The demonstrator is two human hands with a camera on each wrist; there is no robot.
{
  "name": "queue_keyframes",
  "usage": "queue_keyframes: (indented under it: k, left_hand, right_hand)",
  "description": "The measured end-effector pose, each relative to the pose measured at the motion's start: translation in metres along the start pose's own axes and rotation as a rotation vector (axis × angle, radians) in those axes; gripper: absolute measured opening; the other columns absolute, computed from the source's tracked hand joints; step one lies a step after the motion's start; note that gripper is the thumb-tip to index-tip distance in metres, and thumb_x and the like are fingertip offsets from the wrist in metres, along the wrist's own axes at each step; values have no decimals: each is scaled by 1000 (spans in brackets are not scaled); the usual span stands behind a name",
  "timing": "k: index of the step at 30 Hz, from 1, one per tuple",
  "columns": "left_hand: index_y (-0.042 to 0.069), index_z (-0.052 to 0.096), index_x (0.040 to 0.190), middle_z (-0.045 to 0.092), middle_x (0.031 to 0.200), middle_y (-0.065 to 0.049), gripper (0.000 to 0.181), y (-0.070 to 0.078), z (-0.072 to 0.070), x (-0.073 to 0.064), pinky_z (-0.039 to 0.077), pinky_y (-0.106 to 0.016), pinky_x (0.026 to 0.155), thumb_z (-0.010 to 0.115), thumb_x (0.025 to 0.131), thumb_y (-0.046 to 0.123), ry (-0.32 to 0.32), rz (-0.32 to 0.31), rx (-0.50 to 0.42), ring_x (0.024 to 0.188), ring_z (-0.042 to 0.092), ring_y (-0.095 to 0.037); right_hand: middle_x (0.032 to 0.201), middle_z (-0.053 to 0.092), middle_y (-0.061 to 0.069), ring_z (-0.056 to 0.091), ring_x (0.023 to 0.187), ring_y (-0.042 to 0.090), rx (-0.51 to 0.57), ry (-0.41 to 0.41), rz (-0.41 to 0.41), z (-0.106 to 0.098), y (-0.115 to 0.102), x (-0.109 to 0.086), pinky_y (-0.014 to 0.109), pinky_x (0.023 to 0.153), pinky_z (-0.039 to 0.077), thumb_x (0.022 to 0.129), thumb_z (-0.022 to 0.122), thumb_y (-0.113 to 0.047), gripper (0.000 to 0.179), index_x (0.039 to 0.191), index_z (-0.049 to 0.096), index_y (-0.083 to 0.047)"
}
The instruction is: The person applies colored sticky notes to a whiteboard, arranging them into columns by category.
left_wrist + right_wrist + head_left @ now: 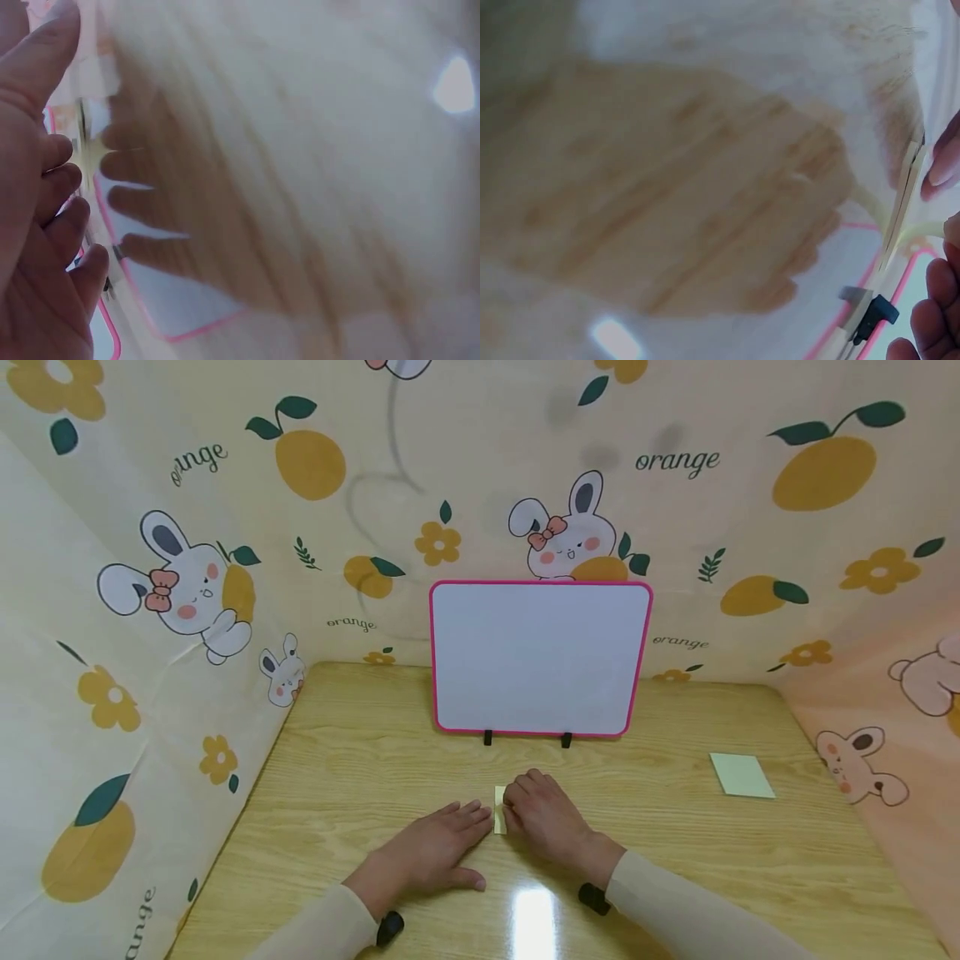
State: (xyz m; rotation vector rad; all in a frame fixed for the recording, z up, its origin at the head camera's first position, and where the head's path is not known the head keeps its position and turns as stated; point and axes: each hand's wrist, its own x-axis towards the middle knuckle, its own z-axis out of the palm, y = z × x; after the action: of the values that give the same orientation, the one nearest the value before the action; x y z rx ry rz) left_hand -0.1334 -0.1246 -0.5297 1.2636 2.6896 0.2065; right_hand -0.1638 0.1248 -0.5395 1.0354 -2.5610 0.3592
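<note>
A small pale yellow paper strip (pixel 499 822), which looks like a sticky note, lies on the wooden table in front of the whiteboard. My left hand (pixel 442 847) rests palm down to its left, fingers stretched out and fingertips right at the strip's left edge. On the other side, my right hand (pixel 547 814) has curled fingers and pinches the strip's right part. In the right wrist view the yellow paper (pixel 924 229) bends up from the table towards the fingertips (pixel 952 229). The right hand covers part of the paper in the head view.
A whiteboard (pixel 540 660) with a pink frame stands on two black feet (pixel 566 741) behind the hands. To the right lies a square pale green paper (pixel 742 775). Printed cloth (pixel 487 460) with rabbits and oranges walls the table (pixel 337 752) at the back and sides.
</note>
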Motion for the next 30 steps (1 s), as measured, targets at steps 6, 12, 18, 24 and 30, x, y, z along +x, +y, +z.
queue_keyframes:
  k: [6, 12, 18, 24, 30]
  left_hand:
    - [9, 38, 164, 38, 170, -7, 82, -1, 4, 2, 31, -42, 130, 47, 105, 65, 6, 12, 51, 159, 34, -23]
    - [10, 40, 163, 40, 169, -7, 83, -2, 6, 4, 31, -41, 130, 45, 104, 68, 16, 29, 95, 158, 34, -23]
    - [10, 44, 161, 40, 169, -7, 85, 0, 6, 6, 32, -42, 130, 51, 101, 70, 25, 24, 69, 158, 36, -23]
    - [12, 44, 160, 39, 170, -5, 85, 0, 7, 8, 31, -43, 130, 52, 100, 70, 29, 14, 47, 158, 35, -24]
    - [11, 42, 162, 40, 169, -5, 85, 1, 5, 9, 30, -43, 131, 52, 100, 69, 17, 17, 24, 158, 35, -25]
  right_hand:
    - [84, 58, -6, 51, 83, 15, -6, -6, -19, 2, -2, 4, 29, 71, 45, 93, 72, -15, 11, 88, 62, -17]
    - [85, 60, -5, 51, 83, 15, -36, -2, -44, 0, 1, 7, 29, 70, 45, 92, 74, -16, 12, 88, 62, -16]
    - [86, 61, -2, 52, 83, 18, -78, 20, -51, -1, 15, 15, 30, 70, 46, 93, 72, -13, 10, 89, 63, -14]
    - [86, 61, -1, 54, 83, 20, -101, 31, -18, 1, 27, 19, 31, 69, 47, 93, 74, -12, 12, 90, 63, -13]
    - [84, 58, -2, 50, 82, 19, -82, 20, 7, 0, 31, 19, 32, 70, 46, 94, 73, -11, 12, 90, 62, -13]
